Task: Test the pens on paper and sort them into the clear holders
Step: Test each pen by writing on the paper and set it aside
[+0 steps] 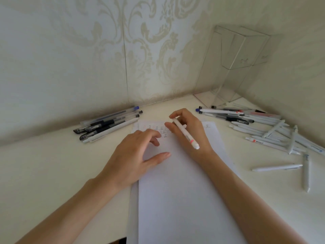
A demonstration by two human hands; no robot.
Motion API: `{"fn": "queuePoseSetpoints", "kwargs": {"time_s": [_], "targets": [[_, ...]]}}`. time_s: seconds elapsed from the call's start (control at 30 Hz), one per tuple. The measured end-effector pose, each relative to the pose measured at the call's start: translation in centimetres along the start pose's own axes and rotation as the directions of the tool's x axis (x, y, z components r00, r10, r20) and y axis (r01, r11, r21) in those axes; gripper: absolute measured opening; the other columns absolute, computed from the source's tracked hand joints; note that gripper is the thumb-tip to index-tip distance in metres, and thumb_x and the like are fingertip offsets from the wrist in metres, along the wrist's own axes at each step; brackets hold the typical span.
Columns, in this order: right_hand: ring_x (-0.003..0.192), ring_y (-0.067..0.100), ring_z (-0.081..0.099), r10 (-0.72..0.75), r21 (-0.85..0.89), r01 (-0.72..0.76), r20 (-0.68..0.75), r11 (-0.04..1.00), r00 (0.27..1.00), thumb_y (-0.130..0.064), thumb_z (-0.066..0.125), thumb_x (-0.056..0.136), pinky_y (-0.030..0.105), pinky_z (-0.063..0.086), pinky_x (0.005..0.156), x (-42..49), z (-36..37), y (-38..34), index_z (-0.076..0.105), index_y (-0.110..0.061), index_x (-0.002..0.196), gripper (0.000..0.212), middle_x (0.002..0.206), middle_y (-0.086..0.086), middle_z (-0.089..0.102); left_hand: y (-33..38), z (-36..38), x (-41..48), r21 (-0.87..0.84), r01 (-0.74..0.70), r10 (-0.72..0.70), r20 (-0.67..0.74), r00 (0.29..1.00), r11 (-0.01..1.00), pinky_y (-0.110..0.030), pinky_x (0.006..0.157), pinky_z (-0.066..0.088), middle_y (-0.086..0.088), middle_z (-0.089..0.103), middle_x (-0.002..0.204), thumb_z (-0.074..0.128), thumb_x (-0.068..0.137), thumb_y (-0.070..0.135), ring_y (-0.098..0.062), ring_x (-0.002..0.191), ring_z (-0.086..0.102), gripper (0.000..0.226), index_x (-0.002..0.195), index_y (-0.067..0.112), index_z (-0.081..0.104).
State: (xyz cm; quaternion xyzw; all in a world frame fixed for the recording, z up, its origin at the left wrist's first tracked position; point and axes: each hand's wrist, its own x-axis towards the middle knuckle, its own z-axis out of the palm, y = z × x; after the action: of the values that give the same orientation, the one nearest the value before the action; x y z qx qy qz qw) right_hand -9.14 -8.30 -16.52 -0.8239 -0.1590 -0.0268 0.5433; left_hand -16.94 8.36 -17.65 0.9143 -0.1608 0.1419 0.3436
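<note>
Against the tabletop's far edge lies a bundle of dark pens (109, 124). Our left grip (133, 155) rests loose and empty on the paper (184, 199). Our right grip (197, 132) curls round a white pen (184, 133) above the written marks. A heap of white pens (267, 128) lies before the clear holders (244, 50) in the far right corner.

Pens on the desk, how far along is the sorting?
Done: several test marks top the paper. In hand: the right hand holds a white pen, left hand rests on paper. Left: pens in the left pile and right pile lie loose; clear holders look empty.
</note>
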Motion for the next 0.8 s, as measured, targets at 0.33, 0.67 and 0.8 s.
{"fn": "queuePoseSetpoints", "kwargs": {"time_s": [0.33, 0.67, 0.8], "targets": [[0.091, 0.028, 0.061, -0.095, 0.234, 0.068, 0.107, 0.970, 0.990, -0.015, 0.062, 0.085, 0.037, 0.046, 0.078, -0.3, 0.0, -0.8, 0.065, -0.028, 0.101, 0.021, 0.079, -0.008, 0.062, -0.2, -0.3, 0.3, -0.273, -0.091, 0.110, 0.055, 0.992, 0.958, -0.009, 0.086, 0.037, 0.020, 0.062, 0.099, 0.063, 0.069, 0.063, 0.000, 0.098, 0.055, 0.048, 0.110, 0.038, 0.058], [0.079, 0.006, 0.057, -0.184, 0.191, 0.154, 0.151, 0.969, 0.971, -0.006, 0.063, 0.088, 0.019, 0.043, 0.074, -0.5, 0.3, -1.1, 0.065, -0.026, 0.102, 0.024, 0.093, 0.011, 0.066, -0.5, -0.2, 0.3, -0.217, -0.083, 0.104, 0.084, 0.991, 0.973, -0.011, 0.070, 0.037, 0.010, 0.056, 0.087, 0.079, 0.057, 0.050, -0.005, 0.080, 0.052, 0.041, 0.087, 0.032, 0.057], [0.088, 0.007, 0.060, -0.173, 0.181, 0.142, 0.172, 0.973, 0.970, -0.011, 0.061, 0.091, 0.020, 0.044, 0.078, -0.6, 0.3, -1.2, 0.061, -0.032, 0.111, 0.029, 0.098, 0.003, 0.069, -0.3, -0.3, 0.2, -0.202, -0.099, 0.116, 0.074, 0.990, 0.974, -0.010, 0.070, 0.035, 0.016, 0.051, 0.082, 0.069, 0.070, 0.050, -0.003, 0.078, 0.048, 0.030, 0.089, 0.029, 0.060]]}}
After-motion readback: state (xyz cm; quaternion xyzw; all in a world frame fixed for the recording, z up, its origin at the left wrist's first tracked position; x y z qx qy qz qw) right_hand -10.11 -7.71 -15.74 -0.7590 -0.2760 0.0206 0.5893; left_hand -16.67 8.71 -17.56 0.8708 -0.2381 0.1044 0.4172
